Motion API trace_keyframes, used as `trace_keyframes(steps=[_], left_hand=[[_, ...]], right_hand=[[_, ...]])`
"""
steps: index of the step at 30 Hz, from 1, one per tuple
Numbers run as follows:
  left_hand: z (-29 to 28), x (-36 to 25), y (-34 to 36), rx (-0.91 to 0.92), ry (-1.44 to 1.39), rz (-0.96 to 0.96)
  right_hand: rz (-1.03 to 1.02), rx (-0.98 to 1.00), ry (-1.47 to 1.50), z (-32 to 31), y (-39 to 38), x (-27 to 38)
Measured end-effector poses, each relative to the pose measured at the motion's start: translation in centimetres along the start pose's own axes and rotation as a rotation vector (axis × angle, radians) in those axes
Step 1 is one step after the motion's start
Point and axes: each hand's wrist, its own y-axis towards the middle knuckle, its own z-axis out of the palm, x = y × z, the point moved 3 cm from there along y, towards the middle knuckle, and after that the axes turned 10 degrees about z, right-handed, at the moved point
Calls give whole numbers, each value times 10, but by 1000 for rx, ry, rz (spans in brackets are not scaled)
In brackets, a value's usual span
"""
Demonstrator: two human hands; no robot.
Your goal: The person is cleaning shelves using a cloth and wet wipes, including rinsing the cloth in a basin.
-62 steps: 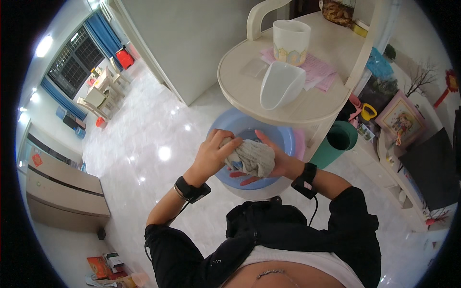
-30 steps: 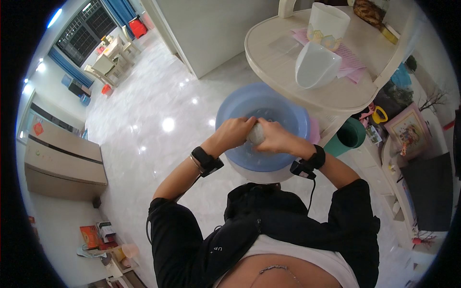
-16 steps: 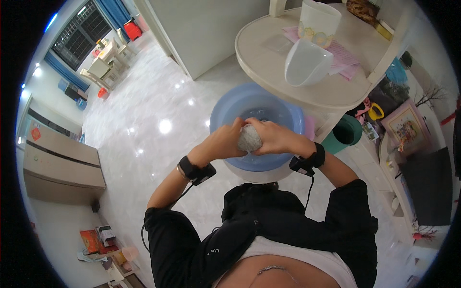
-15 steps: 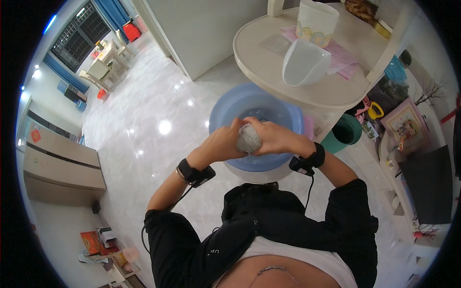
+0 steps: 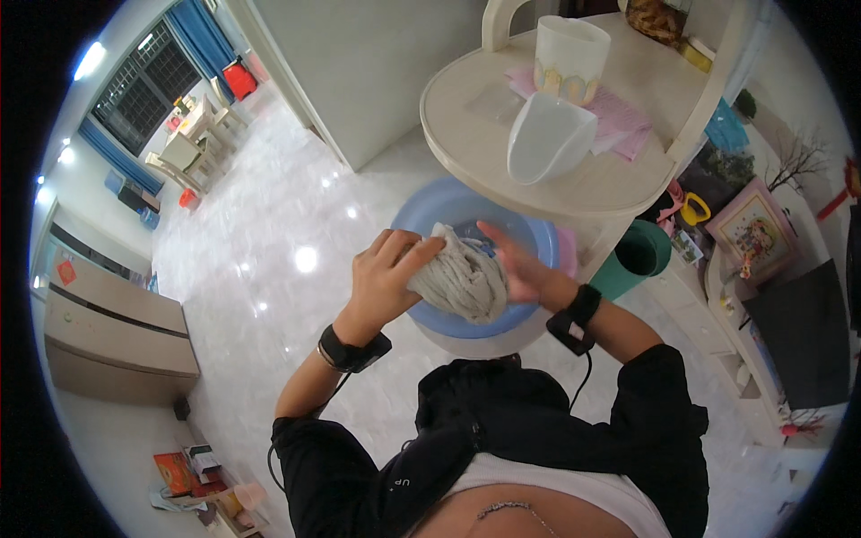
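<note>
Over basin (image 5: 438, 203); hands (image 5: 384, 278) (image 5: 527, 272) at cloth (image 5: 462, 282); shelf edge (image 5: 493, 193) apparently apart; floor (image 5: 242, 233) leftward

White patterned cup (image 5: 572, 56) on cream shelf (image 5: 459, 100), green bin (image 5: 615, 278), pink-framed picture (image 5: 755, 224), blue curtain (image 5: 198, 43)

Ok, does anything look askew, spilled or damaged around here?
The white container near the rounded edge of the shelf looks askew: its mouth slants, while the patterned cup beside it stands upright. It may be tipped or just shaped that way. No obvious spill or damage shows.

Free room left of the hands (image 5: 384, 276); obstacles: basin (image 5: 413, 212) below, shelf (image 5: 619, 186) (rounded) beyond.
</note>
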Motion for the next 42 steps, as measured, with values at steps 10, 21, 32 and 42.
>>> trace_keyframes(steps=[10,21,32,42], left_hand=[[1,2,-3,46,213,294],[54,14,-33,426,254,167],[69,33,-23,544,-22,-76],[50,25,-10,618,-197,-242]], right_hand=[[109,309,-202,37,-11,-2],[-215,-546,-1513,36,13,8],[-162,-769,-1704,41,13,14],[-478,-735,-1811,42,-3,10]])
